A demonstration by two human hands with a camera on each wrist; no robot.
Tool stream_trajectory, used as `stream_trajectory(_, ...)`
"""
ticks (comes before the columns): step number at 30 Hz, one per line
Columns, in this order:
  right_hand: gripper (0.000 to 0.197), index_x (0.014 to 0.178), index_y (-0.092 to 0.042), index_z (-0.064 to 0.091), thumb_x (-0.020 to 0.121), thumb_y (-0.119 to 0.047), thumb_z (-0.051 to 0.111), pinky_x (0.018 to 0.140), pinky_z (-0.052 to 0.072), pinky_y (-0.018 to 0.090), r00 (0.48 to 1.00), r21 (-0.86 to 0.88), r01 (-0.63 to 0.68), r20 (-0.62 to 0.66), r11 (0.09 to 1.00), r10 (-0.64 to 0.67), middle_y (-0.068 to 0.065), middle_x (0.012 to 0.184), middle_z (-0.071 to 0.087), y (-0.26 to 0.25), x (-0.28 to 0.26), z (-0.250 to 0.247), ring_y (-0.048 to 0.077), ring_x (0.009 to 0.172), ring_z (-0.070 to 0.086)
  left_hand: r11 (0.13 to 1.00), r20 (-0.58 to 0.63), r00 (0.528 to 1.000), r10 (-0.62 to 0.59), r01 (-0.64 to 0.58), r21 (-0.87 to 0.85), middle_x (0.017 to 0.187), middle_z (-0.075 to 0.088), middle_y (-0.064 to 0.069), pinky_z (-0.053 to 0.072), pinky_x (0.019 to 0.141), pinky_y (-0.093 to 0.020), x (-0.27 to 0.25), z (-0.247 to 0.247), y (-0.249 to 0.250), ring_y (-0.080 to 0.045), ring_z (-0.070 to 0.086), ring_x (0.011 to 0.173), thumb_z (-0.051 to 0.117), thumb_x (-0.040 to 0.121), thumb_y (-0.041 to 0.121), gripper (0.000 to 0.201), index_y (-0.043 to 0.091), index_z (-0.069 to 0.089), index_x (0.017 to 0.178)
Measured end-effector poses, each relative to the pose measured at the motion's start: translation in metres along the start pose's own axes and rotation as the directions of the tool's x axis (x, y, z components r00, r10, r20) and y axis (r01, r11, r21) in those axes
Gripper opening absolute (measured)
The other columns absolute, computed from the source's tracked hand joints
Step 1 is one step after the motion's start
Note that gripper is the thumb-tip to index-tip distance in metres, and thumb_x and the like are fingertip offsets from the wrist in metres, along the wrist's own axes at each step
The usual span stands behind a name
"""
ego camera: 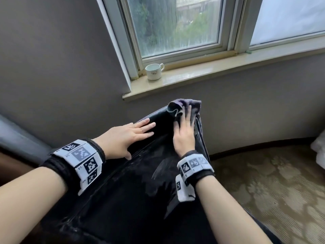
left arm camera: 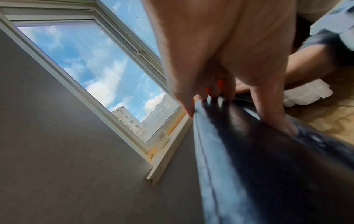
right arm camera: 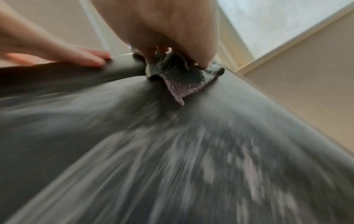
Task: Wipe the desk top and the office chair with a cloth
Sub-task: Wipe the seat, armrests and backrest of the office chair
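Observation:
I look down the back of a black leather office chair (ego camera: 123, 182), its surface streaked with wet marks. My left hand (ego camera: 140, 128) lies flat on the left part of the chair's top edge, fingers straight and holding nothing. My right hand (ego camera: 184, 131) presses a dark purple-grey cloth (ego camera: 184, 104) onto the right part of that top edge, fingers stretched over it. The cloth bunches up past the fingertips. In the right wrist view the cloth (right arm camera: 178, 75) sits crumpled under my right hand (right arm camera: 162, 30). The left wrist view shows my left hand (left arm camera: 210, 60) on the chair's seam (left arm camera: 201, 151).
A white cup (ego camera: 153, 71) stands at the left end of the window sill (ego camera: 219, 69) behind the chair. A grey wall runs under the sill. Patterned carpet (ego camera: 272, 182) lies to the right, with something white (ego camera: 318, 150) at its far edge.

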State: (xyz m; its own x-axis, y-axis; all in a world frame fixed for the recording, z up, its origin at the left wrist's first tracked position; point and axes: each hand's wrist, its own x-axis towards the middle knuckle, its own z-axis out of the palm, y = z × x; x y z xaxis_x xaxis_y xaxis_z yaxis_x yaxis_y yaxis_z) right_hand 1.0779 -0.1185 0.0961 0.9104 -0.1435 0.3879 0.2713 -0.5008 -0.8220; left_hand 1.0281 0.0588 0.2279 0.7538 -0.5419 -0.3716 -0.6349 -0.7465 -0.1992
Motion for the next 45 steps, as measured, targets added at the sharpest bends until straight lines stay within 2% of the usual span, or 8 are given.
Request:
stream_trajectory(4, 0.054, 0.148, -0.002, 0.016, 0.1, -0.021, 0.032, 0.117, 0.01, 0.034, 0.959, 0.15, -0.282, 0.015, 0.948, 0.283, 0.016, 0.155, 0.016, 0.0, 0.024, -0.012, 0.026, 0.144, 0.013, 1.0, -0.013, 1.0, -0.003, 0.002, -0.021, 0.147, -0.026, 0.026, 0.019, 0.097, -0.009, -0.005, 0.003, 0.001, 0.007, -0.025, 0.134, 0.071, 0.078, 0.023, 0.099, 0.039, 0.003, 0.148)
stream_trajectory(16, 0.052, 0.146, -0.019, 0.029, 0.097, -0.035, 0.022, 0.119, -0.001, 0.033, 0.927, -0.107, 0.35, 0.183, 0.931, -0.328, -0.005, 0.155, 0.014, -0.026, -0.013, 0.001, 0.026, 0.145, -0.002, 1.0, 0.01, 1.0, -0.012, 0.012, -0.024, 0.144, -0.027, 0.022, 0.017, 0.112, -0.02, 0.0, 0.005, -0.003, 0.004, -0.026, 0.132, 0.073, 0.077, 0.027, 0.1, 0.037, 0.004, 0.148)
stream_trajectory(21, 0.043, 0.144, -0.019, 0.035, 0.102, -0.025, 0.028, 0.118, -0.004, 0.031, 0.988, -0.146, 0.099, 0.132, 0.984, -0.079, 0.0, 0.155, 0.021, -0.022, 0.037, -0.013, 0.025, 0.146, -0.001, 0.994, 0.018, 0.999, -0.039, 0.037, 0.101, 0.146, -0.029, 0.015, 0.004, 0.118, -0.026, -0.008, 0.003, 0.003, -0.001, -0.027, 0.133, 0.065, 0.083, 0.018, 0.096, 0.03, -0.002, 0.15)
stream_trajectory(26, 0.052, 0.147, -0.01, 0.024, 0.098, -0.026, 0.027, 0.119, -0.002, 0.028, 0.934, 0.055, 0.293, 0.196, 0.954, -0.298, -0.001, 0.157, 0.013, -0.058, -0.073, 0.027, 0.02, 0.146, -0.004, 0.975, -0.328, 0.944, -0.043, 0.11, 0.191, 0.148, 0.034, -0.002, 0.045, 0.095, -0.045, -0.042, 0.03, -0.005, -0.007, 0.011, 0.144, 0.092, 0.041, 0.037, 0.113, 0.014, 0.04, 0.139)
stream_trajectory(34, 0.051, 0.147, -0.016, 0.018, 0.098, -0.024, 0.028, 0.12, 0.004, 0.034, 0.957, 0.005, 0.249, 0.156, 0.969, -0.247, -0.003, 0.157, 0.009, -0.04, -0.092, 0.029, 0.02, 0.146, -0.003, 0.981, -0.227, 0.971, -0.074, 0.112, 0.159, 0.153, -0.012, 0.004, 0.008, 0.114, -0.033, -0.05, 0.037, 0.0, -0.015, -0.008, 0.14, 0.076, 0.073, 0.032, 0.111, 0.021, -0.007, 0.145)
stream_trajectory(37, 0.046, 0.145, -0.012, 0.031, 0.101, -0.025, 0.03, 0.118, 0.014, 0.041, 0.856, 0.07, 0.389, 0.341, 0.919, -0.389, 0.001, 0.157, 0.015, -0.047, -0.179, 0.043, 0.027, 0.146, 0.002, 0.983, -0.2, 0.976, -0.082, 0.112, 0.144, 0.155, 0.013, -0.005, 0.023, 0.107, -0.043, -0.072, 0.049, -0.002, -0.012, 0.002, 0.145, 0.089, 0.047, 0.03, 0.12, 0.012, 0.026, 0.147)
stream_trajectory(40, 0.045, 0.144, -0.013, 0.035, 0.102, -0.029, 0.028, 0.116, 0.019, 0.041, 0.776, 0.033, 0.506, 0.419, 0.862, -0.472, -0.001, 0.156, 0.018, -0.036, -0.225, 0.052, 0.026, 0.146, 0.009, 0.99, -0.133, 0.988, -0.078, 0.092, 0.111, 0.154, -0.014, 0.004, 0.003, 0.113, -0.033, -0.076, 0.051, -0.003, -0.011, -0.021, 0.141, 0.079, 0.069, 0.03, 0.112, 0.021, -0.001, 0.147)
stream_trajectory(45, 0.051, 0.147, -0.016, 0.023, 0.098, -0.028, 0.029, 0.118, 0.006, 0.039, 0.955, -0.013, 0.23, 0.195, 0.973, -0.223, -0.005, 0.157, 0.008, -0.048, -0.155, 0.057, 0.019, 0.146, -0.004, 0.99, -0.079, 0.989, -0.127, 0.131, 0.054, 0.145, -0.031, 0.006, 0.003, 0.118, -0.03, -0.068, 0.046, 0.005, -0.015, -0.027, 0.136, 0.069, 0.08, 0.018, 0.103, 0.019, -0.011, 0.146)
